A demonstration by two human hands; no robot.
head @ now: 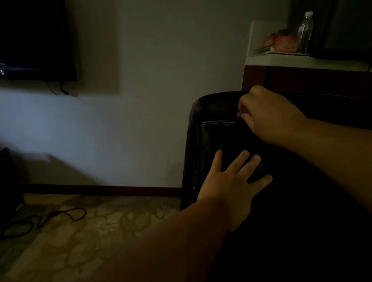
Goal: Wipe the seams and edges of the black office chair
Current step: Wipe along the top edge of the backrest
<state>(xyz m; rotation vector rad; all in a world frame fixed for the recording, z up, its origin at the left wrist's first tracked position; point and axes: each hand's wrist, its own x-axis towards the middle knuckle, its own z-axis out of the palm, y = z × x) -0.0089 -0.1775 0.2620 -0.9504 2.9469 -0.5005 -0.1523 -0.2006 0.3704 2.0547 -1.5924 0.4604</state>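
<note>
step in hand: looks like the top seam of the black office chair [216, 135] is being worked on, up near the top edge of the backrest. The room is really dark, so take that as a guess.

next move: the pinch probably needs to be dragged along the seam line and then down the side edge, with the backrest kept braced so it isn't pushed away.

right hand [271, 113]: fingers are curled in tight at the seam, just under the top edge. Something small seems to be pinched there, maybe a cloth or wipe, but what it is can't be made out.

left hand [234, 179]: spread flat with straight fingers, pressed on the backrest below the right hand. Nothing is held.

chair: right in front, under both hands.
</note>
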